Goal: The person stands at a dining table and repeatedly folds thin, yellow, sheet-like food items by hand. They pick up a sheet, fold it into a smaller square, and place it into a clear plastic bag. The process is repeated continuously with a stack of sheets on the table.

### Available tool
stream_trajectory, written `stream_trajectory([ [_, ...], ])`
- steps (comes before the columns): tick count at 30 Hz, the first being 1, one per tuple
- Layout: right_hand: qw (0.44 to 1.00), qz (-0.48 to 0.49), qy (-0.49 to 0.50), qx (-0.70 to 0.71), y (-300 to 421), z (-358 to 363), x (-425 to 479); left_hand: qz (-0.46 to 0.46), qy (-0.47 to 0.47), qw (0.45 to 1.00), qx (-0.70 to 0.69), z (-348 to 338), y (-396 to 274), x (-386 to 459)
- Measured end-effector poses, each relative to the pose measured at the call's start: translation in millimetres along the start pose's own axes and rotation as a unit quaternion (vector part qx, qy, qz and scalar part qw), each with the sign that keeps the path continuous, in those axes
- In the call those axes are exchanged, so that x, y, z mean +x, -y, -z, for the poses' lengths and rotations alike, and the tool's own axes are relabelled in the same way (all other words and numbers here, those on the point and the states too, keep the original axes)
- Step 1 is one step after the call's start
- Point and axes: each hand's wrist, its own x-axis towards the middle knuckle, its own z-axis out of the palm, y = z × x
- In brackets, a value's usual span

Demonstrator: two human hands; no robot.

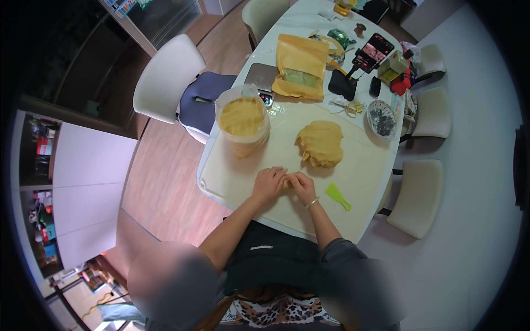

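Note:
My left hand (269,184) and my right hand (301,186) meet over a pale mat (232,178) near the table's front edge. Between their fingers a small piece of yellow dough (286,184) partly shows; the fingers hide the rest. Beyond my right hand lies a large lump of yellow dough (321,142) with ragged edges. A clear plastic bag (250,145), its top open, stands at the left with more yellow dough (242,118) in it. To the right of my right hand, a lime-green plastic scraper (337,196) rests on the mat.
Behind the mat are a yellow padded pouch (300,62), a grey flat plate (260,76), yellow-handled scissors (352,108) and a phone (374,51) on a stand. A bowl with dark contents (381,119) sits at right. Chairs line both sides, one with a blue cushion (203,99).

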Motion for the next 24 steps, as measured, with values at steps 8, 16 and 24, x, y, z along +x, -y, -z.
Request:
stream_trajectory([
  [8, 0.797, 0.300, -0.296, -0.433, 6.8, -53.5, 12.2, 0.192, -0.078, 0.963, 0.170, -49.5, 13.1, -16.9],
  [16, 0.861, 0.228, -0.152, -0.427, 9.5, -25.2, 33.7, 0.030, -0.161, 0.979, 0.119, -41.1, 27.8, 19.3],
  [24, 0.978, 0.117, -0.163, 0.048, -25.6, -58.4, -68.9, -0.082, -0.053, 0.992, 0.079, -35.4, 1.2, -82.6],
])
